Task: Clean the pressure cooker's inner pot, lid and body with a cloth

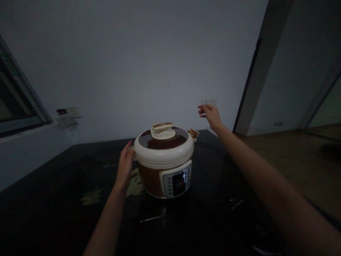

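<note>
A brown and cream electric pressure cooker (164, 160) stands on a dark glossy table (53, 199), its lid closed and its control panel (178, 182) facing front right. My left hand (124, 165) rests against the cooker's left side near the side handle, fingers curved on it. My right hand (210, 114) is stretched out to a white wall socket (209, 102) behind the cooker, fingers pinched at it. What the fingers hold is hidden in the dim light.
More wall sockets (68, 116) sit at the left beside a window frame (16, 106). A doorway (250, 81) and wooden floor (293, 156) lie to the right. The table top shows a leaf pattern (92, 196) and a dark rounded object (255, 227) at the front right.
</note>
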`<action>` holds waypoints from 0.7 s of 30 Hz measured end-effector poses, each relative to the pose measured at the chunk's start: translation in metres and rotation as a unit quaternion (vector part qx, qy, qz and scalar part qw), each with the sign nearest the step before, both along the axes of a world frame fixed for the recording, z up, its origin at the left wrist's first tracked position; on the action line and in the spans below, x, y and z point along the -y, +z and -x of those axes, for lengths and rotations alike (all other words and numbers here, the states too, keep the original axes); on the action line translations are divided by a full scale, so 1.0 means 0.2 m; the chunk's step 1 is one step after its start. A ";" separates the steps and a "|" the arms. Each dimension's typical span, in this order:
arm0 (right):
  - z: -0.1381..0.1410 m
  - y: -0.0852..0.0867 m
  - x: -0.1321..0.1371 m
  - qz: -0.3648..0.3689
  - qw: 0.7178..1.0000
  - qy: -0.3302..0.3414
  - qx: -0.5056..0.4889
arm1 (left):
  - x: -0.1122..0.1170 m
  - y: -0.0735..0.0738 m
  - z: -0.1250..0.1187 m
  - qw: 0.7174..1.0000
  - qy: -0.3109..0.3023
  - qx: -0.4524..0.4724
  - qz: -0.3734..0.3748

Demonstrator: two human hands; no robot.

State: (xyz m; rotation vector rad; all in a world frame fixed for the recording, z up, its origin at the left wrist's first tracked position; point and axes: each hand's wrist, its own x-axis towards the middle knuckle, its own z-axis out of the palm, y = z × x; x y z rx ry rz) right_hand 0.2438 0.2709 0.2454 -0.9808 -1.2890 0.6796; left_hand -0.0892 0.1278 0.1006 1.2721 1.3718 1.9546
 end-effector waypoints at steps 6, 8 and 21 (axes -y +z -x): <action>-0.14 -0.49 -0.02 0.197 0.979 0.040 -0.033 | 0.02 0.04 -0.04 0.988 -0.004 0.153 0.029; -0.12 -0.61 -0.04 0.239 0.967 0.081 -0.045 | 0.02 0.05 -0.06 0.971 -0.010 0.238 0.033; 0.05 -0.80 0.00 0.156 0.922 0.311 -0.169 | 0.06 0.09 -0.20 0.928 -0.048 0.367 0.029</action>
